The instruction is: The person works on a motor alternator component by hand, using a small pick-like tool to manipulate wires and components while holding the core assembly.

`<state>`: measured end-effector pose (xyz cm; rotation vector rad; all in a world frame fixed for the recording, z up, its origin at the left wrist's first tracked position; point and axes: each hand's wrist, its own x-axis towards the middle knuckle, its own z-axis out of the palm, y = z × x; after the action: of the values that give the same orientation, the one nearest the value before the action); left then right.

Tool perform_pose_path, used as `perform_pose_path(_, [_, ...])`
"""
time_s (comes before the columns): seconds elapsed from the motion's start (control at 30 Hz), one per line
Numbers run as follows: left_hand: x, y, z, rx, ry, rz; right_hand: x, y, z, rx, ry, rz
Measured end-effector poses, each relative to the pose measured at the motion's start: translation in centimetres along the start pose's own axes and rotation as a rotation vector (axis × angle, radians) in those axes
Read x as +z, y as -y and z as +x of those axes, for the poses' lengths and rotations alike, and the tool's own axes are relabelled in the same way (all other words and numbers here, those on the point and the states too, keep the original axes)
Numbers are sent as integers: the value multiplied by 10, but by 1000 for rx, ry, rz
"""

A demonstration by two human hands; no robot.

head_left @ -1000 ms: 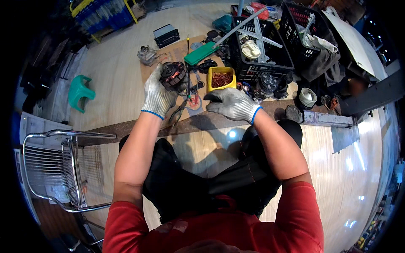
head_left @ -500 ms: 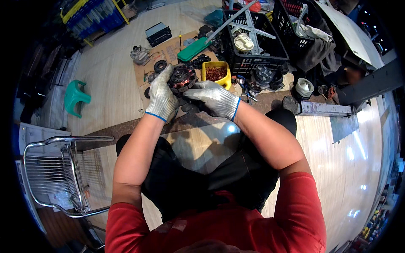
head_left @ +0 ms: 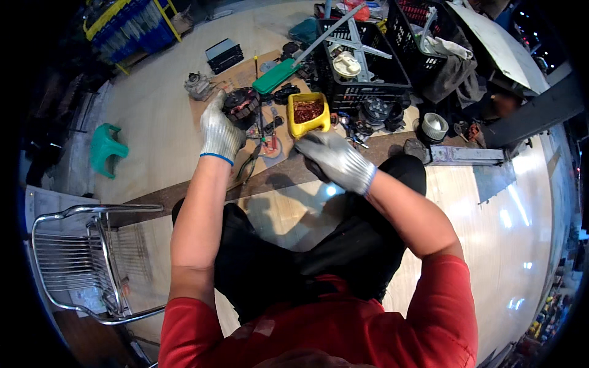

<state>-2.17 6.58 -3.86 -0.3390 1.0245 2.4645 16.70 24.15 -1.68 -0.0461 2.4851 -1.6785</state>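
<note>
My left hand [head_left: 221, 130], in a white knitted glove with a blue cuff edge, is closed around a dark, round motor part [head_left: 242, 104] with copper-coloured windings. My thumb lies along its left side. My right hand [head_left: 334, 161], gloved too, hangs just in front of a yellow container [head_left: 324, 121] of reddish-brown copper bits. Its fingers point left, loosely bent and apart, and I see nothing in them. Dark-handled pliers [head_left: 248, 164] lie below the motor part, near red-handled tools [head_left: 269, 146] on the cardboard [head_left: 208, 110].
Behind the container lie a green tool [head_left: 275, 76] and a black crate [head_left: 365, 92] with metal brackets. A metal motor unit [head_left: 198, 86] stands at the far left of the cardboard. To the right are a white fan wheel [head_left: 434, 127] and a metal beam [head_left: 467, 156]. A green stool [head_left: 109, 150] stands left.
My right hand has come off the motor part and moved right, toward the front of the yellow container. My left hand has shifted left with the part, uncovering the pliers.
</note>
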Motion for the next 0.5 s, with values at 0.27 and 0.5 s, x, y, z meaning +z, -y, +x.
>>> perform_pose_path(0.27, [9,10,-15,-19,14,-6,-22,-8,-232,141,-216,-768])
perform_pose_path(0.5, [6,15,-3,-57,78,18,-29,-108,-476,957,-185,-1357])
